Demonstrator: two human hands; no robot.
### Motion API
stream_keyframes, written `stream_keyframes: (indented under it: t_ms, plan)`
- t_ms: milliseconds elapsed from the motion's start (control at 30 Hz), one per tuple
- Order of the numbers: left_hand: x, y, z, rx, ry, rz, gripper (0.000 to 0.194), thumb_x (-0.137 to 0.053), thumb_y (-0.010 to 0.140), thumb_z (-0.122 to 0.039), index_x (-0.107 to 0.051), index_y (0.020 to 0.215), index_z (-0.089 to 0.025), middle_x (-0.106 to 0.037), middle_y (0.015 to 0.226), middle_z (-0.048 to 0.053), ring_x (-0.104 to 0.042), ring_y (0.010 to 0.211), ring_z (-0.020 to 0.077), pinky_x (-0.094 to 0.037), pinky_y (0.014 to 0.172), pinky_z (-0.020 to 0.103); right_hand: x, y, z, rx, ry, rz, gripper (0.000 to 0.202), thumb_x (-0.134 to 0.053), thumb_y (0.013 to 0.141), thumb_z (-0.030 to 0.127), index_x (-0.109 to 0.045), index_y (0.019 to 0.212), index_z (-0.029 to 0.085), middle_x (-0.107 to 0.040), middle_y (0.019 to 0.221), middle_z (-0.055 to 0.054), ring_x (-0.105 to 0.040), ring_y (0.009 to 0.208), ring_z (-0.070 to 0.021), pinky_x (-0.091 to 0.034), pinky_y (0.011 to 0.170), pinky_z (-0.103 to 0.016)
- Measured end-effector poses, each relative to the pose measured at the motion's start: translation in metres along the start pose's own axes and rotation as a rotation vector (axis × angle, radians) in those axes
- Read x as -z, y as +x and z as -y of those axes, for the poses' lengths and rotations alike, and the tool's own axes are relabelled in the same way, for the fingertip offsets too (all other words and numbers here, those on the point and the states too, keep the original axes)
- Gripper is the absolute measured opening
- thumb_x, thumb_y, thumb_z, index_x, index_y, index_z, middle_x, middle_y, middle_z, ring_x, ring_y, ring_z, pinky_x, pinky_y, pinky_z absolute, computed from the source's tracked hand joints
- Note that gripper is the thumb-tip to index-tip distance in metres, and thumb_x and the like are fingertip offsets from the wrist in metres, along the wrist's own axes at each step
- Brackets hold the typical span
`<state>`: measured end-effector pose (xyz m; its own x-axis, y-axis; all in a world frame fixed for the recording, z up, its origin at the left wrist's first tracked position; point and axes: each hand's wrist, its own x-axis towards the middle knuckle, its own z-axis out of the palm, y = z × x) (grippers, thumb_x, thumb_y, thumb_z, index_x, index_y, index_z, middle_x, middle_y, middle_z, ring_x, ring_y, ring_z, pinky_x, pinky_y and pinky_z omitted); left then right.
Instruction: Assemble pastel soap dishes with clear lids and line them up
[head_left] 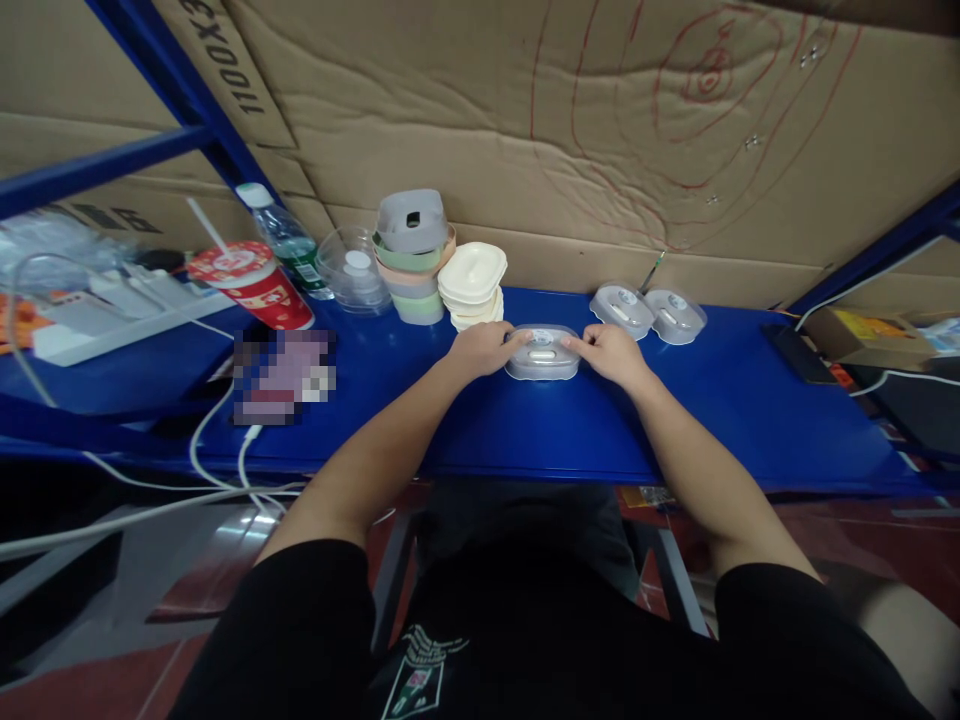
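A clear, rounded plastic container [541, 362] is set on the glossy blue desk [525, 430]. Its left end is grasped by the fingers of the left hand [480, 350], its right end by those of the right hand [616, 356], with both thumbs laid on top. Right of and behind that container, two similar clear cases [622, 312] are placed side by side. Behind it to the left are found stacked cream rounded pieces [472, 275], then a pile of pastel bowls [412, 255]. Beyond everything, brown cardboard [465, 130] is marked with red rings.
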<state>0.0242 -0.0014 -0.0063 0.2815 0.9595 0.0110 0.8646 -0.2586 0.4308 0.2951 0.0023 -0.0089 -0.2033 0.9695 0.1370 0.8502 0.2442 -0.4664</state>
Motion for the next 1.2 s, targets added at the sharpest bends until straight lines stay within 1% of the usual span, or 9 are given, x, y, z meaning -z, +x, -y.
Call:
stream_keyframes:
  t_ms: [67,133,233,300,467,567,700,967,1200]
  plan:
    - [0.0,-0.001,-0.002,-0.014,0.019,0.007,0.066,-0.034,0.111,-0.065,-0.078,0.124,-0.018,-0.081,0.121,0.015,-0.074,0.115,0.0327,-0.054,0.096,0.04,0.0,-0.001,0.001,0.097,-0.002,-0.116,0.051,-0.064,0.097,0.072,-0.073,0.085,0.024,-0.077,0.085,-0.008,-0.07,0.084,-0.0264,-0.051,0.076,-0.038]
    - [-0.001,-0.001,-0.002,-0.04,0.034,0.017,0.065,-0.027,0.114,-0.058,-0.076,0.128,-0.017,-0.08,0.127,0.016,-0.073,0.119,0.0326,-0.054,0.1,0.041,0.001,-0.003,0.001,0.301,0.025,-0.166,0.043,-0.065,0.1,0.062,-0.08,0.108,0.023,-0.082,0.114,-0.013,-0.073,0.109,-0.0313,-0.054,0.099,-0.046]
    - [-0.001,-0.001,-0.001,-0.049,0.041,0.023,0.066,-0.022,0.115,-0.054,-0.074,0.132,-0.016,-0.078,0.13,0.018,-0.072,0.123,0.0333,-0.052,0.104,0.043,0.0,-0.005,0.0,0.575,0.084,-0.065,0.047,-0.063,0.103,0.059,-0.079,0.131,0.024,-0.073,0.147,-0.014,-0.066,0.138,-0.0332,-0.046,0.121,-0.053]
    - [-0.001,-0.001,0.001,-0.026,0.022,0.012,0.068,-0.021,0.116,-0.055,-0.074,0.131,-0.015,-0.078,0.131,0.019,-0.072,0.124,0.0341,-0.051,0.106,0.044,-0.002,-0.006,-0.001,0.622,0.111,0.043,0.052,-0.064,0.103,0.062,-0.077,0.138,0.026,-0.071,0.152,-0.012,-0.064,0.142,-0.0324,-0.044,0.124,-0.054]
    - [0.003,0.001,0.003,0.034,-0.094,-0.025,0.071,-0.025,0.114,-0.064,-0.075,0.134,-0.018,-0.077,0.137,0.018,-0.069,0.132,0.036,-0.05,0.111,0.046,-0.002,-0.005,-0.004,0.523,-0.002,0.129,0.075,-0.067,0.096,0.077,-0.068,0.154,0.028,-0.06,0.166,-0.011,-0.058,0.151,-0.0356,-0.041,0.128,-0.057]
    - [0.004,0.0,0.0,0.043,-0.123,-0.076,0.068,-0.035,0.112,-0.066,-0.069,0.145,-0.017,-0.074,0.143,0.017,-0.067,0.137,0.0354,-0.048,0.114,0.045,0.0,-0.003,-0.006,0.372,-0.155,0.033,0.083,-0.056,0.1,0.08,-0.063,0.159,0.022,-0.056,0.168,-0.017,-0.054,0.154,-0.0409,-0.036,0.13,-0.063]
    - [0.003,-0.002,-0.002,0.01,-0.091,-0.072,0.068,-0.045,0.11,-0.065,-0.063,0.152,-0.014,-0.079,0.132,0.016,-0.069,0.132,0.0334,-0.05,0.11,0.041,0.001,-0.002,-0.009,0.184,-0.267,-0.142,0.088,-0.036,0.107,0.079,-0.058,0.161,0.013,-0.049,0.171,-0.024,-0.044,0.159,-0.0486,-0.026,0.13,-0.073]
    - [-0.002,0.001,0.004,-0.122,-0.046,0.01,0.06,-0.056,0.107,-0.056,-0.064,0.15,-0.015,-0.081,0.126,0.011,-0.074,0.118,0.0295,-0.052,0.103,0.039,-0.007,0.003,-0.016,0.279,-0.335,0.026,0.081,-0.048,0.104,0.077,-0.056,0.164,0.022,-0.04,0.179,-0.016,-0.03,0.167,-0.0474,-0.013,0.134,-0.075]
    - [0.007,-0.003,0.003,-0.227,-0.098,-0.107,0.051,-0.061,0.106,-0.049,-0.067,0.147,-0.019,-0.081,0.123,0.008,-0.074,0.112,0.0254,-0.053,0.102,0.037,-0.009,0.01,-0.025,0.211,-0.349,0.025,0.082,-0.058,0.101,0.067,-0.05,0.168,0.019,-0.033,0.182,-0.018,-0.022,0.169,-0.0493,-0.015,0.133,-0.074]
